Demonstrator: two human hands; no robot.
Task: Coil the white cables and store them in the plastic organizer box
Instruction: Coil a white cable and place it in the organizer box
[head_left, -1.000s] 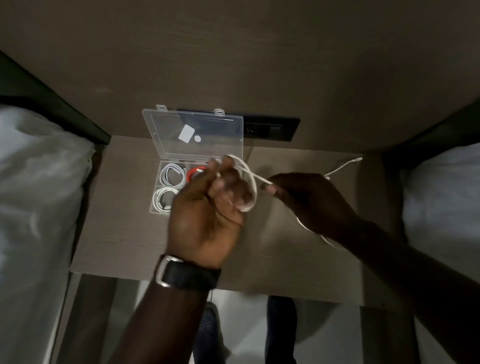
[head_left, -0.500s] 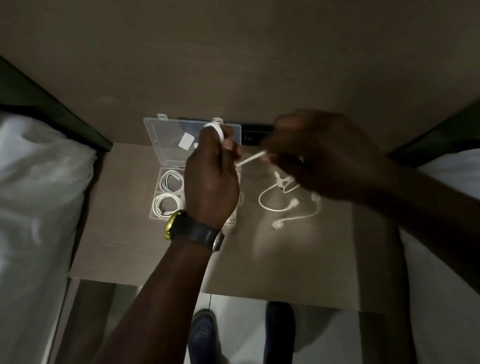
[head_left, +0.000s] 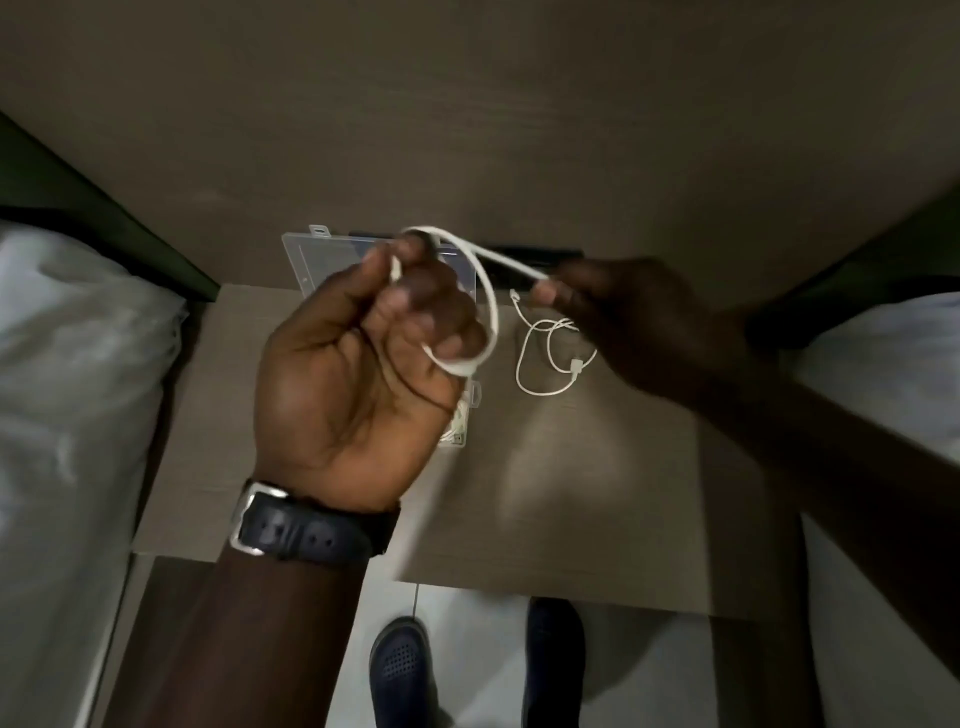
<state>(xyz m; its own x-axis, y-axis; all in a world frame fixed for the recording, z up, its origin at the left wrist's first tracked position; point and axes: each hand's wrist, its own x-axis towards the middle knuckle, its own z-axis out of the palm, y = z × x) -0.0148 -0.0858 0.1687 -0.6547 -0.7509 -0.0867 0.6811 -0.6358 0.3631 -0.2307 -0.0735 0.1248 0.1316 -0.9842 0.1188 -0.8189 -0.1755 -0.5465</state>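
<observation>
Your wooden table fills the middle of the scene, white bedding at its left and right. The clear plastic organizer box sits at the far left of it, lid up, mostly hidden behind your left hand. That hand is curled shut around a loop of white cable — raised above the table. Your right hand pinches the cable's free end between closed fingertips. A second, thinner cable lies loose on the table, just right of the box.

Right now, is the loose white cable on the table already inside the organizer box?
No, the loose cable lies on the bare table, right of the organizer box.
</observation>
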